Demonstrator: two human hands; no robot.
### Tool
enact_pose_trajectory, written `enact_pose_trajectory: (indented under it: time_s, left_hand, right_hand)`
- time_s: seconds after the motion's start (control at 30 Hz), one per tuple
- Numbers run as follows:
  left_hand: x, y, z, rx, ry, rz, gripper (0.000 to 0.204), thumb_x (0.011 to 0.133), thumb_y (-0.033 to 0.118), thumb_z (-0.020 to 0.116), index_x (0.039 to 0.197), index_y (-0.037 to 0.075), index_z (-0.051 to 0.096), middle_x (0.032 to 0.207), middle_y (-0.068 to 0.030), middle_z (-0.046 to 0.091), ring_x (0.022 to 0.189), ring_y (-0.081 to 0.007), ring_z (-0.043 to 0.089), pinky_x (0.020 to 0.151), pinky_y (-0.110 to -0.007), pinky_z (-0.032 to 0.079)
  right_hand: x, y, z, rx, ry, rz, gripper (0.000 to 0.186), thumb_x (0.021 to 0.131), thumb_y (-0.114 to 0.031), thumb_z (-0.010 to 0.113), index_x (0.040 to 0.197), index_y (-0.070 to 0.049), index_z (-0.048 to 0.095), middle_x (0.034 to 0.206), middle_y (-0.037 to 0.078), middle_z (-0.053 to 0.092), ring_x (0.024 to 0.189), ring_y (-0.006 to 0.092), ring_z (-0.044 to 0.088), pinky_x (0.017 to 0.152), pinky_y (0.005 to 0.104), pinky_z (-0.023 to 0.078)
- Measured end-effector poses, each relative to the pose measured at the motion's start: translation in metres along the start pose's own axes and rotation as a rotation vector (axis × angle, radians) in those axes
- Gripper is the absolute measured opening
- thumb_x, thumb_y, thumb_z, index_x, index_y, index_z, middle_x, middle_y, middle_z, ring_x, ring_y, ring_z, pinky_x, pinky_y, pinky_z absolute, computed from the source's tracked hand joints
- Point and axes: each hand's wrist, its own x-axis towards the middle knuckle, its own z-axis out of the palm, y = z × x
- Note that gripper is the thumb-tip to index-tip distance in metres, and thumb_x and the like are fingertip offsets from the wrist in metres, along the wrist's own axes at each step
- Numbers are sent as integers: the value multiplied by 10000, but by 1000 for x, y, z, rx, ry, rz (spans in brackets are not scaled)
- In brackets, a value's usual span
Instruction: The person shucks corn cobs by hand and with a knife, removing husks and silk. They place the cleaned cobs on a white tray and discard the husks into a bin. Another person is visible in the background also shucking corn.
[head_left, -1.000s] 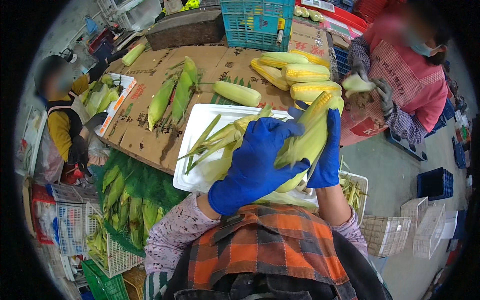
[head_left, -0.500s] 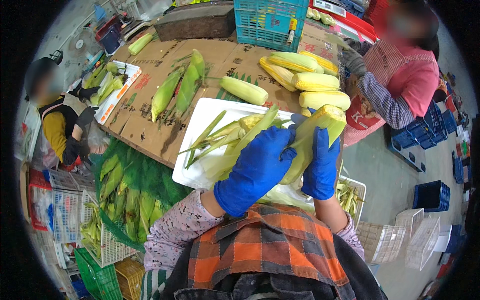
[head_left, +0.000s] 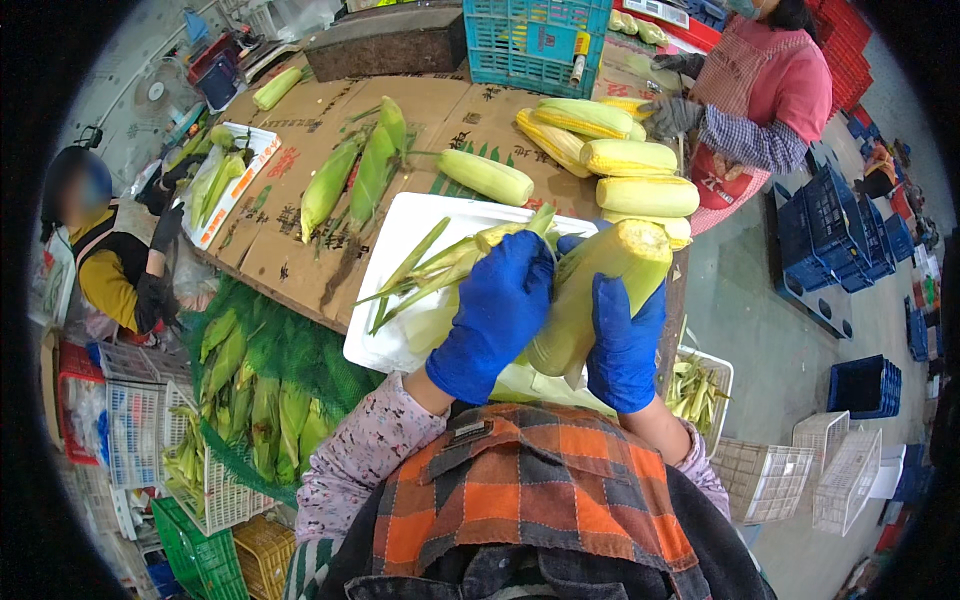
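My blue-gloved right hand (head_left: 625, 350) grips a pale, partly husked corn ear (head_left: 610, 280) from the right, its cut yellow end upward. My left hand (head_left: 485, 315), also blue-gloved, is closed on husk leaves beside the ear's left side; its fingertips are partly hidden. Both hands are over a white tray (head_left: 390, 215) holding torn husk strips (head_left: 405, 275). Just beyond lie a single pale ear (head_left: 480, 175) and a pile of several peeled cobs (head_left: 630, 158) at right. Two green unpeeled ears (head_left: 330, 185) rest on the cardboard-covered table (head_left: 275, 225).
A teal crate (head_left: 515, 45) and dark block (head_left: 375, 48) stand at the back. A netted heap of corn (head_left: 240, 370) is below left, a basket of husks (head_left: 700, 395) right. Co-workers in yellow (head_left: 110, 280) and pink (head_left: 790, 80) flank me; blue crates (head_left: 830, 230) sit on the floor.
Both my hands have shifted left, and the held ear has turned more upright, its end lower. The pink-clad co-worker has moved back and now reaches toward the pile of cobs.
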Motion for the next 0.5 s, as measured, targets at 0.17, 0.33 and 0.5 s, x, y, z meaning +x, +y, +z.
enact_pose_trajectory:
  time_s: [0.17, 0.33, 0.5]
  left_hand:
    - [8, -31, -9, -47, 14, -77, 33, 914, 32, 539, 929, 11, 558, 862, -153, 624, 801, -246, 621, 730, -358, 499]
    - [6, 6, -25, -792, -227, -299, 249, 953, 177, 615, 1126, 1, 583, 1001, -73, 627, 931, -152, 598, 903, -305, 469]
    - [-4, 18, -16, -387, -270, -189, 478, 780, 354, 812, 1048, 14, 609, 903, -77, 629, 832, -184, 622, 782, -303, 512]
  right_hand:
    - [4, -3, -6, 171, 6, 91, 444, 975, -267, 581, 1336, -46, 448, 1161, 110, 608, 1032, 206, 619, 883, 349, 526]
    - [22, -9, -19, 487, -81, 288, 645, 985, -552, 438, 1388, -50, 412, 1223, 151, 602, 1088, 256, 600, 955, 398, 497]
    - [25, -3, -19, 626, -157, 311, 661, 988, -560, 417, 1387, -33, 404, 1238, 161, 597, 1101, 269, 594, 978, 409, 486]
